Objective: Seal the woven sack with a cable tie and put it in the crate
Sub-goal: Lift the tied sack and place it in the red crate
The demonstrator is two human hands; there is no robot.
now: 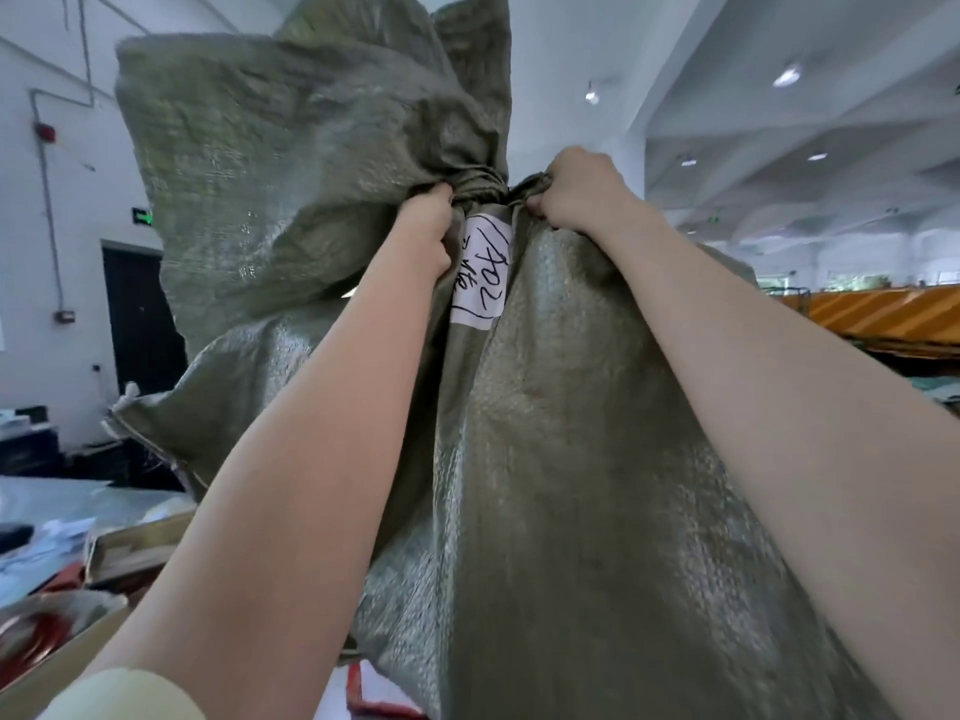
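The green woven sack (545, 459) is raised high in front of the camera, filling the centre and right of the view. Its neck (480, 187) is bunched tight; loose fabric flares above and to the left. The left hand (428, 228) is clamped on the fabric at the neck's left side, the right hand (576, 192) on its right side, the 2 hands just apart. A white handwritten label (480, 272) sits directly below the neck. Cardboard boxes (130, 553) lie low at near left. Whether a cable tie is fitted cannot be told.
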